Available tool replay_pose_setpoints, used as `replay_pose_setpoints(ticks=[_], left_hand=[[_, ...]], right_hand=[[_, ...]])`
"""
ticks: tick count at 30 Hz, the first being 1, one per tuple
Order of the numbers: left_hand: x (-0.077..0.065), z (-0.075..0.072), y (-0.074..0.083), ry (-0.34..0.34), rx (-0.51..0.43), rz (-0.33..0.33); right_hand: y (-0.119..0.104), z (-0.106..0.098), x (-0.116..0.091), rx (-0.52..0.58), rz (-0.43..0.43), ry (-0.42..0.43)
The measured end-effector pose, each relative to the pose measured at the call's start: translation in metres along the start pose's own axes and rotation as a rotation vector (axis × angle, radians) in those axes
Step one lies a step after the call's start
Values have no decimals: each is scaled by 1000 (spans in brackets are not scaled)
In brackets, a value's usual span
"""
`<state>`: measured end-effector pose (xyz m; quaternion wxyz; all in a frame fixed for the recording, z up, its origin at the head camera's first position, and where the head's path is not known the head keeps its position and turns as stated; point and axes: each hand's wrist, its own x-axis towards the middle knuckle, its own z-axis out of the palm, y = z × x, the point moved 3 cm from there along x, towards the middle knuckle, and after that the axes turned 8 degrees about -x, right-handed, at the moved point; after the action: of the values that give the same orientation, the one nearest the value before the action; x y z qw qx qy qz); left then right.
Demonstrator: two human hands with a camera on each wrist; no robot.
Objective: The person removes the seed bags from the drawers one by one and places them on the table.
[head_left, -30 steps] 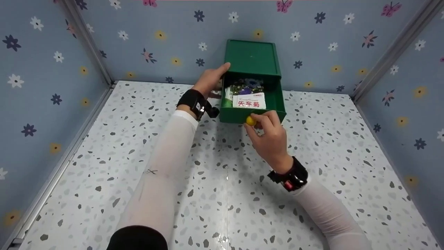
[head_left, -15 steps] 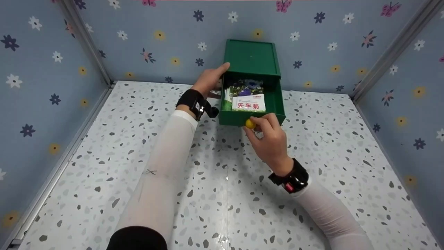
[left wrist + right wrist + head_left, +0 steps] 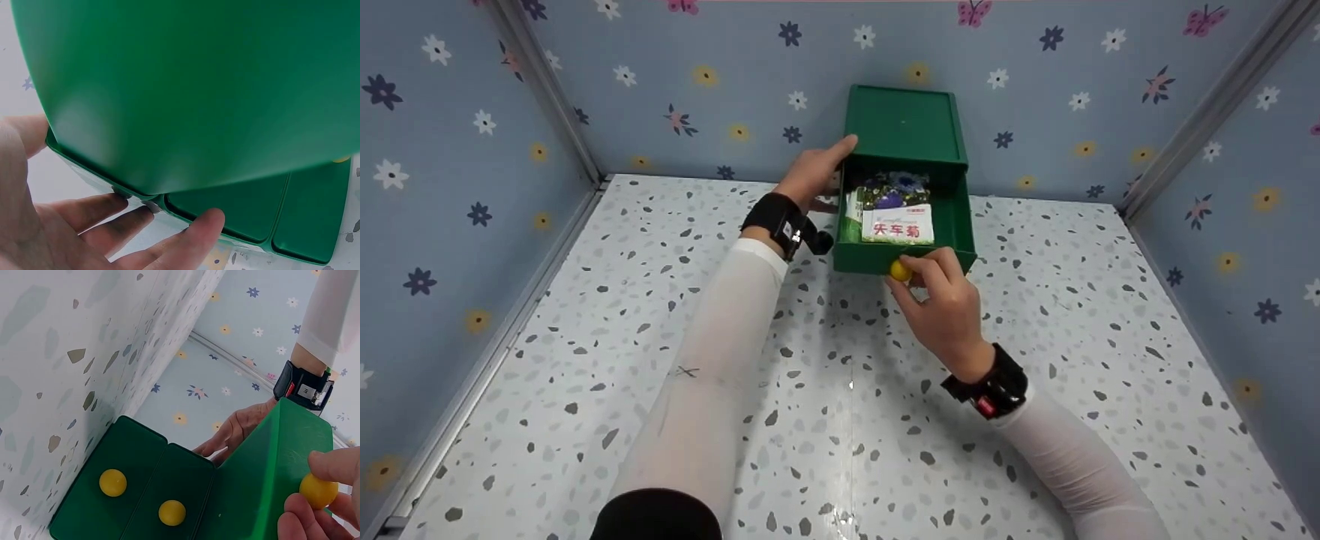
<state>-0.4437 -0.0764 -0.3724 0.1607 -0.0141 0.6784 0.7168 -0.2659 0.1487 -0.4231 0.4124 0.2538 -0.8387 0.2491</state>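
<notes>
A small green chest of drawers (image 3: 904,124) has its top drawer (image 3: 960,214) pulled out toward me. My right hand (image 3: 945,311) pinches the drawer's round yellow knob (image 3: 318,490) between thumb and fingers. At the chest's left side is my left hand (image 3: 812,174), its thumb up at the top edge. In the left wrist view its fingers (image 3: 194,236) spread out along the side. Inside the drawer lies a flower seed packet (image 3: 896,226) with red characters, and a green-and-white edge of another packet (image 3: 853,217) shows to its left.
Two lower drawer fronts with yellow knobs (image 3: 113,482) are closed, seen in the right wrist view. The chest stands on a speckled white tabletop (image 3: 810,405), close to the flowered blue back wall (image 3: 735,97). Similar walls rise at left and right.
The top drawer has slid a little farther out toward me, with the packets in it and my right hand on its knob. My left hand and the chest have stayed in place.
</notes>
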Motion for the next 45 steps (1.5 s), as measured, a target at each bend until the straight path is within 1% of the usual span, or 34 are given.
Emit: replay_pose_setpoints(ticks=[4,10,15,18,23,30,37,41,45], left_hand=[[0,0,0,-1,-1,6],[0,0,1,-13,16,6],[0,0,2,-21,19,1],[1,-1,1,-17,29,8],[1,-3,1,-15,39,22],[-3,-7,-2,-14,56,58],[-8,-8,-6,-13,44,82],[-10,-9,-3,-5,56,82],[-15,-9,5,13,64,100]], right_hand=[[0,-1,0,-37,-14,-8],[0,-3,0,-92,-42,7],[-1,-6,0,-147,-49,-21],[-1,-7,1,-164,-50,-33],[-2,-9,2,-183,-50,-29],[-1,-11,4,-173,-39,-28],[-2,-13,5,-154,-36,-8],[-3,-17,8,-141,-37,8],[-2,-23,14,-117,-28,20]])
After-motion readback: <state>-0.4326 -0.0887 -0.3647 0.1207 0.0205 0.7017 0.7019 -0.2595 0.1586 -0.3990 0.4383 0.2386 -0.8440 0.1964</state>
